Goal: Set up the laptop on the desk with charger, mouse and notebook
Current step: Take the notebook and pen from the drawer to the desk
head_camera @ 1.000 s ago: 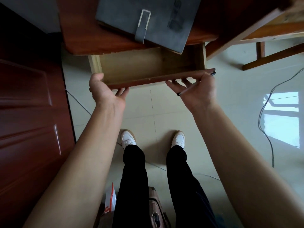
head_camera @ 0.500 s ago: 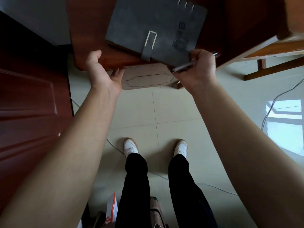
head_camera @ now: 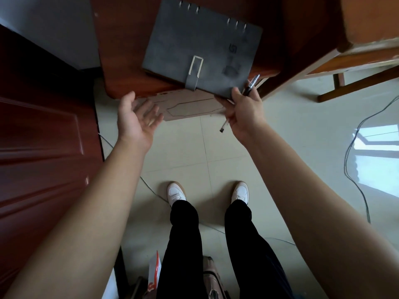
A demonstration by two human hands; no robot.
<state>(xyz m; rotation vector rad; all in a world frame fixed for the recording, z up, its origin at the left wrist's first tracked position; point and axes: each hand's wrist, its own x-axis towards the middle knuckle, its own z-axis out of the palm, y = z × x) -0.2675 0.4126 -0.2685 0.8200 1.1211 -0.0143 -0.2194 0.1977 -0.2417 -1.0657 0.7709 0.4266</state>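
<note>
Grey strapped notebook [head_camera: 198,50] closed, overhanging desk [head_camera: 129,78] edge.

We record: notebook [head_camera: 194,46], matt grey leather-look cover, metal rings [head_camera: 236,23]; surface [head_camera: 121,67], varnished reddish wood; floor [head_camera: 216,147], glossy pale tiles; pen [head_camera: 250,87], shiny dark plastic.

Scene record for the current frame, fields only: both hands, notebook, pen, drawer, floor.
left hand: open, palm up, holds nothing, in front of the drawer front
right hand: grips the pen, thumb on the notebook's near corner
notebook: grey, closed, flat on the desk, near corner overhanging the edge
pen: dark, slanted through the right hand
drawer front: shut, under the desk edge
floor: pale tiles, cable at right
</note>
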